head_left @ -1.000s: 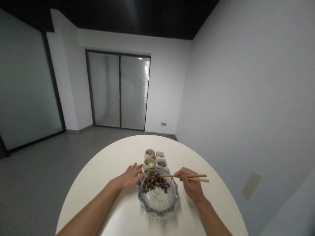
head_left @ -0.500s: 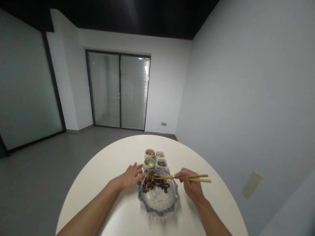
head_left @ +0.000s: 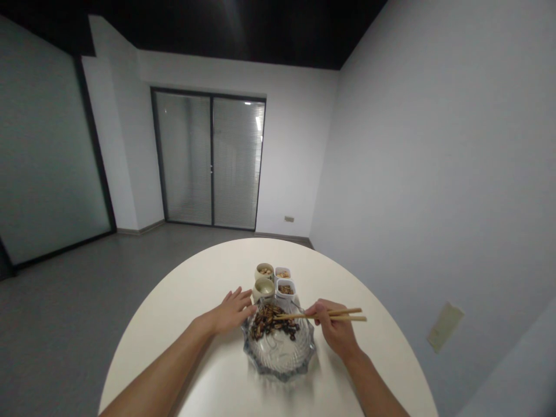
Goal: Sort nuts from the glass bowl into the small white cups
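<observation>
A clear glass bowl with a scalloped rim (head_left: pixel 284 373) stands on the round table. Dark brown, seed-like pieces (head_left: pixel 267 321) are heaped along its far left side. My right hand (head_left: pixel 333 327) grips a pair of wooden chopsticks (head_left: pixel 345 314), whose tips reach into the heap; whether a piece is pinched between them I cannot tell. My left hand (head_left: pixel 233 311) lies with fingers spread at the bowl's left rim, fingertips near a pale cup (head_left: pixel 263 289) behind it. Beside that cup, a white square dish (head_left: pixel 285 288) holds small brown pieces.
Farther back stand another pale cup (head_left: pixel 264 271) with light nuts and a second white dish (head_left: pixel 283 273) with pale pieces. The cream round table (head_left: pixel 191 278) has a white wall (head_left: pixel 434 174) to its right. Glass doors (head_left: pixel 211 162) are at the back.
My right hand and the chopsticks have shifted slightly left, with the tips a little lower in the heap. My left hand and the bowl stay put.
</observation>
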`<state>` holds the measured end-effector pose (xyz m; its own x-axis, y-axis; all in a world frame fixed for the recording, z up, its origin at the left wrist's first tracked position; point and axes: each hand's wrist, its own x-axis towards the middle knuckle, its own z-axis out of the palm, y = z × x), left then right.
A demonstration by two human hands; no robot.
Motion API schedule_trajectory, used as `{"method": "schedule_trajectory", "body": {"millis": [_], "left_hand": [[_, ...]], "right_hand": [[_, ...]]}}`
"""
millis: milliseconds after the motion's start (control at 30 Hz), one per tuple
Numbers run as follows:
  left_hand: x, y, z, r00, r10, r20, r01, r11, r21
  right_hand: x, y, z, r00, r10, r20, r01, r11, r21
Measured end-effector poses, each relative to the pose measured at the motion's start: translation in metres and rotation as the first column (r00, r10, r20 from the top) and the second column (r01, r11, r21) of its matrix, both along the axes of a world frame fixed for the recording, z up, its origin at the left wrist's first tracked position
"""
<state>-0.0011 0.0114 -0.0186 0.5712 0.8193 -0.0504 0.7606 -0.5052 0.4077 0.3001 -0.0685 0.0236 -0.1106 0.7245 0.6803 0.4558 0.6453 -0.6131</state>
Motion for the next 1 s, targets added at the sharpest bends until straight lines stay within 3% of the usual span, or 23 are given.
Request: {"method": "schedule_trajectory", "body": {"millis": [600,1000], "left_hand": [[-0.0004,0.0021,-0.0029,1.000,0.009,0.002,-0.009,1.000,-0.006],[0.0003,-0.0011,0.0011,1.000,0.017,-0.006,-0.017,1.000,-0.004]], "right_hand": [[0.0014,0.0027,-0.0045,1.000,-0.009,0.010,0.009,1.000,0.002],[-0.0007,-0.0017,0.0028,0.998,-0.049,-0.032,0.049,0.999,0.011]]}}
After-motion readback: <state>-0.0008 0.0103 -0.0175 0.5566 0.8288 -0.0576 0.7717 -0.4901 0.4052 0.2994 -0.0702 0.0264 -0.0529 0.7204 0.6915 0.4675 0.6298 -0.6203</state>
